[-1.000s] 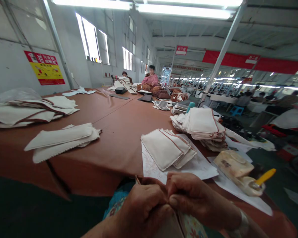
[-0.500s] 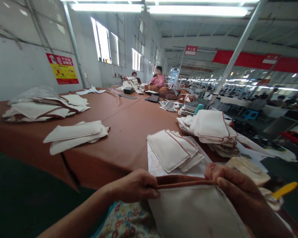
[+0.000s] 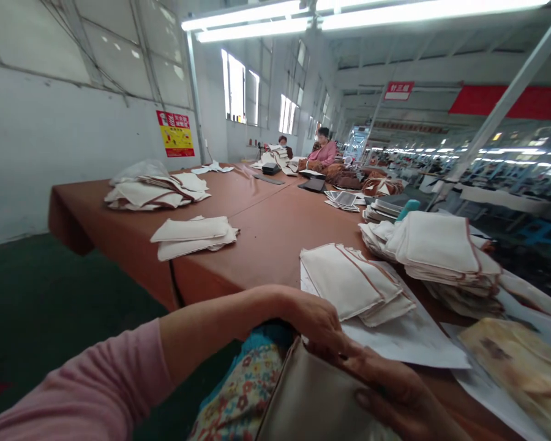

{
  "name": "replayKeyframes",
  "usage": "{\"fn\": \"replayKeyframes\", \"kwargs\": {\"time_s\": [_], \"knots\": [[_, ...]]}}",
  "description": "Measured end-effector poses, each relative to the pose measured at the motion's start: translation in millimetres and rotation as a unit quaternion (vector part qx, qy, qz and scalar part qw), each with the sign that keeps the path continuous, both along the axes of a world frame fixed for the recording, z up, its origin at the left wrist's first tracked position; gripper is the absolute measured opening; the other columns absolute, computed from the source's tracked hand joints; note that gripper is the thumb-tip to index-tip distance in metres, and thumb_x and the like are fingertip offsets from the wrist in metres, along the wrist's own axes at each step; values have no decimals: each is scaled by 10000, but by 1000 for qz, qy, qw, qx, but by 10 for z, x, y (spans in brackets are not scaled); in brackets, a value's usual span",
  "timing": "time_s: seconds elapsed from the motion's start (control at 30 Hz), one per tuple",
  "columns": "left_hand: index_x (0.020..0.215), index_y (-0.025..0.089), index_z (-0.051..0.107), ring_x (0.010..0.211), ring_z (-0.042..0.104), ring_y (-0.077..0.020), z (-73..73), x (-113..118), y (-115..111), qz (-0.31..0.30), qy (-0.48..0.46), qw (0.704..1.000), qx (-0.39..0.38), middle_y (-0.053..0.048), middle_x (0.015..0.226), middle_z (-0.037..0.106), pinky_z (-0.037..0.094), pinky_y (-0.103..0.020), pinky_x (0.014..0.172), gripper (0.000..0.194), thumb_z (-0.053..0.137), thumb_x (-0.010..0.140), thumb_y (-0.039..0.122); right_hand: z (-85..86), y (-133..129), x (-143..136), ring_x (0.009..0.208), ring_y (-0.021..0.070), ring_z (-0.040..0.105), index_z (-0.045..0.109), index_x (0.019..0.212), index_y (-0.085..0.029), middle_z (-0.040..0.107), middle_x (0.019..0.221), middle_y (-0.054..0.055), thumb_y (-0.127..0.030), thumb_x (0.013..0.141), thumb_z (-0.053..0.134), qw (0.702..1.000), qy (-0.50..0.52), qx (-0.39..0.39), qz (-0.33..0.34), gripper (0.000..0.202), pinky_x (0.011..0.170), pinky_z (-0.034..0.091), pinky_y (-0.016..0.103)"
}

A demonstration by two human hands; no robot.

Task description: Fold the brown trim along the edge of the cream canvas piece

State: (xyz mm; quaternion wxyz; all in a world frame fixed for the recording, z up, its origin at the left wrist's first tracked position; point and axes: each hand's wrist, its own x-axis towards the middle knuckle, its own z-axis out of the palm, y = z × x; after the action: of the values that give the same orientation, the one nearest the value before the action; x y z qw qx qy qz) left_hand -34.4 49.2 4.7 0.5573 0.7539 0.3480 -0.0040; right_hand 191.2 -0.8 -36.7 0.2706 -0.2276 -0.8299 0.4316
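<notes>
My left hand (image 3: 314, 318) and my right hand (image 3: 390, 392) meet low in the view, at the near edge of the brown table (image 3: 257, 239). Both grip the top of a beige fabric pouch (image 3: 312, 404) that lies on my lap over a flowered garment (image 3: 239, 392). My left arm, in a pink sleeve, reaches in from the lower left. Just beyond my hands, a small stack of cream pouches with brown trim (image 3: 353, 282) lies on a white paper sheet (image 3: 408, 337).
A taller pile of cream pouches (image 3: 436, 251) sits to the right, two more piles (image 3: 193, 236) (image 3: 156, 190) to the left. A yellowish blurred object (image 3: 518, 355) lies at the right edge. Two people (image 3: 324, 153) work at the table's far end. Green floor lies left.
The view has swung left. My hands, spread apart along the pouch's brown top edge half a second ago, have come together again, and the pouch now lies lower on my lap.
</notes>
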Motion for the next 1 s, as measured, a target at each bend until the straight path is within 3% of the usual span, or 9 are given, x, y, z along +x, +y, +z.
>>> {"fn": "replayKeyframes", "kwargs": {"time_s": [0.13,0.23,0.43,0.5,0.6,0.77,0.87,1.0], "knots": [[777,133,765,755,640,-225,-123,-268,100,23,-41,998,-50,-91,761,709,495,-310,689,683,513,790,767,-9,-4,150,852,268,588,698,909,-190,640,896,96,-411,921,559,995,-7,-99,29,261,776,490,363],[828,142,758,803,630,-213,-201,-351,76,61,-98,990,-76,-82,800,698,496,-297,733,689,490,800,775,10,-7,258,846,280,590,715,904,-193,646,895,102,-453,904,567,990,11,-139,15,299,730,483,360],[817,153,709,677,550,-145,-181,-411,-110,107,-185,972,-99,-3,716,622,459,-245,671,507,749,684,640,-30,52,513,909,298,586,746,952,-215,658,936,102,-433,904,579,984,44,-144,-95,279,803,473,403],[873,161,697,656,532,-130,-145,-368,-193,99,-194,970,-107,14,732,607,449,-235,645,501,805,644,594,-52,76,548,858,283,583,742,910,-188,643,886,95,-441,900,586,986,23,-138,-92,297,763,479,397],[921,161,688,684,517,-115,-104,-229,-311,83,-200,971,-102,18,779,601,426,-205,632,479,836,648,526,-24,52,493,864,268,586,709,941,-164,639,898,87,-438,889,611,989,-18,-135,-53,295,780,487,390],[942,148,683,712,500,-119,-88,-18,-421,75,-202,976,-32,15,779,594,412,-197,632,436,810,699,488,168,-114,191,1036,264,541,612,1147,-204,607,1071,77,-390,916,594,990,12,-138,-33,297,925,434,387],[914,145,682,675,481,-112,-72,-2,-439,80,-199,976,-27,22,750,579,393,-194,595,439,816,682,493,179,-157,31,896,210,518,594,1048,-195,562,941,36,-399,924,585,982,43,-186,-11,239,802,440,318],[881,140,703,633,466,-106,-47,-32,-439,98,-180,978,-42,25,707,573,372,-194,564,414,808,681,487,7,-132,-31,724,146,395,529,893,-191,466,792,-11,-425,930,579,971,92,-216,-38,242,652,366,260]]}}
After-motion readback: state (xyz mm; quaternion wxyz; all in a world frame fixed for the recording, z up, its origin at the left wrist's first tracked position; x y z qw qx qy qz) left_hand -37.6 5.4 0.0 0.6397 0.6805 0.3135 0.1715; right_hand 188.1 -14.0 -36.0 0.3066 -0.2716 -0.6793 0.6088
